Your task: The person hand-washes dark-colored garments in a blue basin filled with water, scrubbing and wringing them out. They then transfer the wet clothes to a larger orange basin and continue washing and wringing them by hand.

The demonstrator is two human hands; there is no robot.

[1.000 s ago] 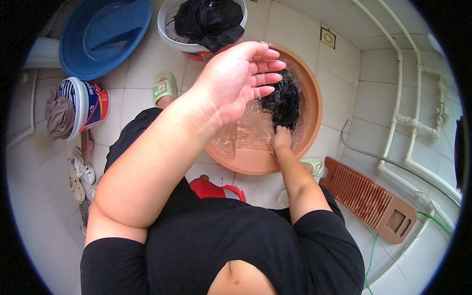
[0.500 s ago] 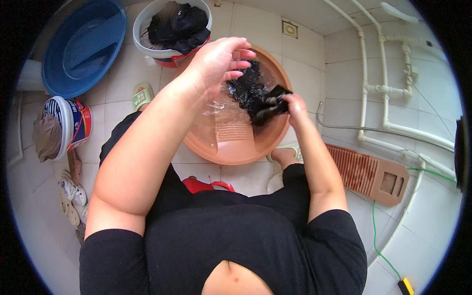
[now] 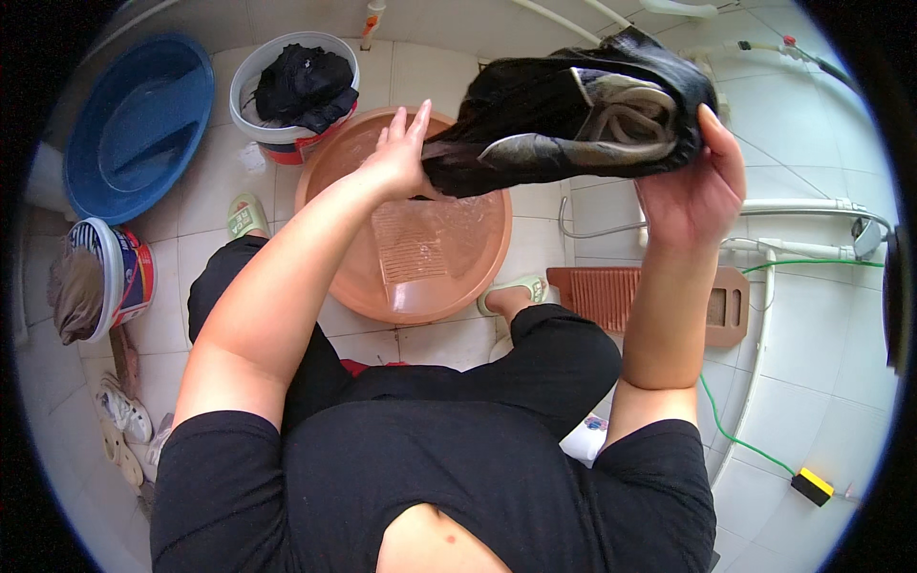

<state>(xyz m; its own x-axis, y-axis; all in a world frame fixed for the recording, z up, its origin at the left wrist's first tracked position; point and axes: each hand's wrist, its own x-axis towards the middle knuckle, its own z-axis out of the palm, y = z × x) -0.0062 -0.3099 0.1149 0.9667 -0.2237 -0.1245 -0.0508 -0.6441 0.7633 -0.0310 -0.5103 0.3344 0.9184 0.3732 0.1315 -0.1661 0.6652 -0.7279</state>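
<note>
A wet black garment [image 3: 535, 110], its pale lining showing at the folded right end, is raised above the basin and stretched between my hands. My right hand [image 3: 702, 181] grips that right end, thumb over its edge and palm beneath. At the garment's narrow left end is my left hand [image 3: 396, 158], with some fingers extended upward and the thumb side against the cloth; its thumb is hidden. Beneath them stands a round orange-brown basin [image 3: 358, 286] with a built-in ridged washboard [image 3: 411, 248] and water inside.
A white bucket [image 3: 244, 100] of black clothes stands behind the basin, a large blue tub [image 3: 138, 124] farther left. Another bucket [image 3: 134, 277] with brown cloth over its rim is at left. At right, a brown washboard [image 3: 597, 296] lies near white pipes [image 3: 802, 205] and a green cord [image 3: 726, 435].
The black garment has come up out of the basin water, lifted rightward and toward me by my right hand. My left hand has shifted slightly left and down, now meeting the garment's left end.
</note>
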